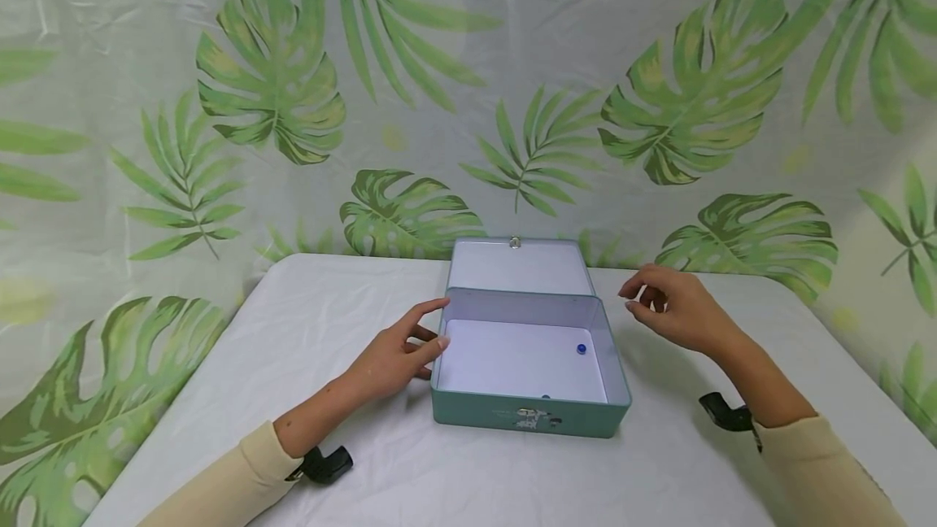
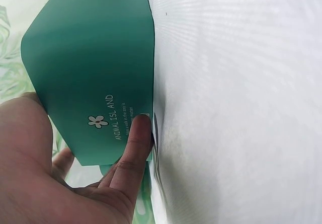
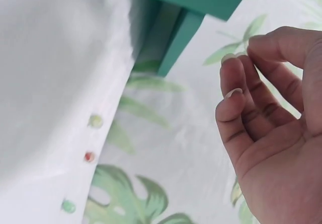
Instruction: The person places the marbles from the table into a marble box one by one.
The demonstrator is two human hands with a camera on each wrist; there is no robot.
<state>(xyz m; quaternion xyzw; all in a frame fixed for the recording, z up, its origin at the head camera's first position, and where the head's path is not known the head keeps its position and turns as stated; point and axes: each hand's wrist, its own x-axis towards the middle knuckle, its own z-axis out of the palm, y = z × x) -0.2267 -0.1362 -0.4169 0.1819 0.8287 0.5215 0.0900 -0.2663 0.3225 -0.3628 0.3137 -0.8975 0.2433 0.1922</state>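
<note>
A green tin box (image 1: 530,417) with a pale inside stands on the table, its hinged lid (image 1: 520,267) laid back. A blue bead (image 1: 581,349) lies on the box floor, and a second small bead (image 1: 546,397) shows partly behind the front wall. At the left wall my left hand (image 1: 391,358) grips the box, thumb at the rim; in the left wrist view, a fingertip touches the printed outer side (image 2: 95,78). My right hand (image 1: 677,307) hovers right of the box, fingers loosely curled, nothing visible in them.
In the right wrist view, a yellowish bead (image 3: 95,121), a red bead (image 3: 89,156) and a green bead (image 3: 69,206) lie near the table's edge. White cloth (image 1: 351,283) covers the table. Behind it hangs a leaf-patterned sheet (image 1: 439,137).
</note>
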